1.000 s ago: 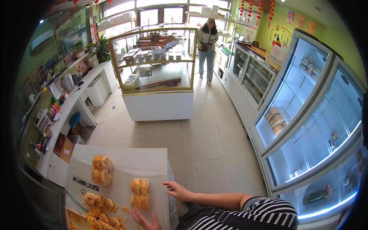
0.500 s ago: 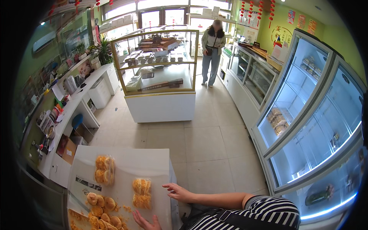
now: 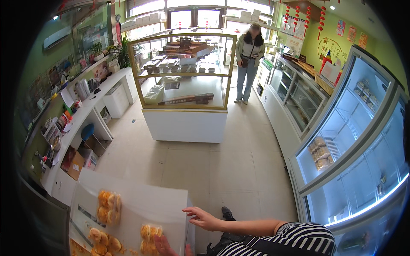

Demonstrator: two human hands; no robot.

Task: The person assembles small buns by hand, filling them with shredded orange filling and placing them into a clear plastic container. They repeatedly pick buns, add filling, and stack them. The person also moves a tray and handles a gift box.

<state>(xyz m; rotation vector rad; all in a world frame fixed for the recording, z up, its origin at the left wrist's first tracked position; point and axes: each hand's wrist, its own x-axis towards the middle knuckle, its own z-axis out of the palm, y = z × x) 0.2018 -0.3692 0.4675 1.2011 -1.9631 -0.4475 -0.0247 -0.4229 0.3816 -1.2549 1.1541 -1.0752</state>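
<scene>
My left hand [image 3: 165,246], partly cut off by the lower edge, is open beside a clear pack of orange-topped buns [image 3: 149,234]. Its fingers overlap the pack's right side; whether they touch it I cannot tell. My right hand [image 3: 201,218] is open and holds nothing, its fingers pointing left near the right edge of the white table [image 3: 149,198]. Another clear pack of buns [image 3: 109,206] stands farther left on the table. Several loose buns [image 3: 101,242] lie at the near left among orange crumbs.
A glass display case [image 3: 183,94] stands ahead, with a person [image 3: 250,51] beside it. Lit glass-door fridges [image 3: 337,141] line the right. Along the left runs a white counter [image 3: 96,100] with a blue stool [image 3: 87,131] and a cardboard box [image 3: 76,165].
The view has shifted, so the table sits lower and farther left. My left hand has come closer to the near pack. My right hand stays open by the table edge.
</scene>
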